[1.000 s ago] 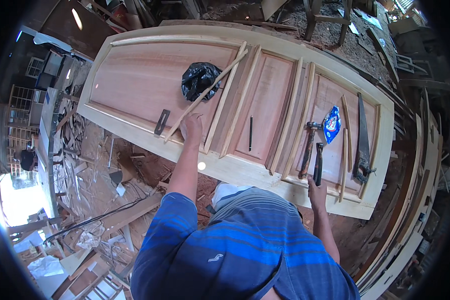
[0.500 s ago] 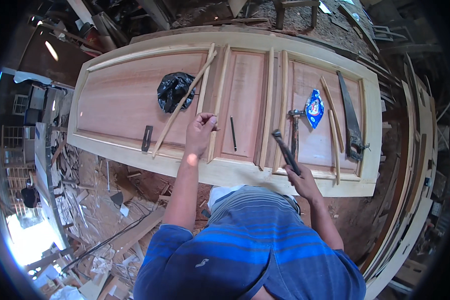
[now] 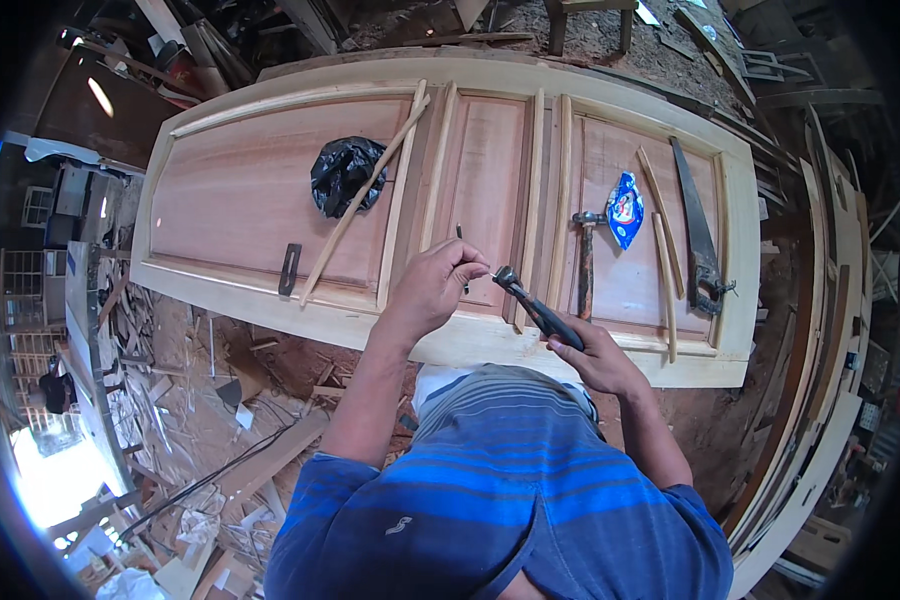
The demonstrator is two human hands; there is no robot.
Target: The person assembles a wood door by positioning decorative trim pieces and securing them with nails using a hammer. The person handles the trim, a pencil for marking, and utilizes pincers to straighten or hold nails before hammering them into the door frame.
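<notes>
A panelled wooden door (image 3: 195, 285) lies flat before me. In my right hand (image 3: 602, 358) is a pair of pliers (image 3: 540, 315) with dark handles, its head pointing up and left. The thumb and fingertips of my left hand (image 3: 435, 285) pinch a thin, nail-like piece (image 3: 491, 274) right at the pliers' head. Whether the jaws grip this piece I cannot tell. A dark pencil (image 3: 459, 231) lies on the middle panel, partly hidden behind my left hand. Just right of the pliers, a hammer (image 3: 586, 262) rests on the door.
On the right panel lie a blue packet (image 3: 625, 212), thin wooden strips (image 3: 666, 290) and a handsaw (image 3: 692, 220). A black plastic bag (image 3: 342, 178), a long strip (image 3: 342, 230) and a dark flat slotted piece (image 3: 290, 270) are on the left panel. Scraps litter the floor (image 3: 200, 400).
My left hand has moved right and toward me, over the middle panel. The pliers have swung left with my right hand, so their head now meets the left fingertips.
</notes>
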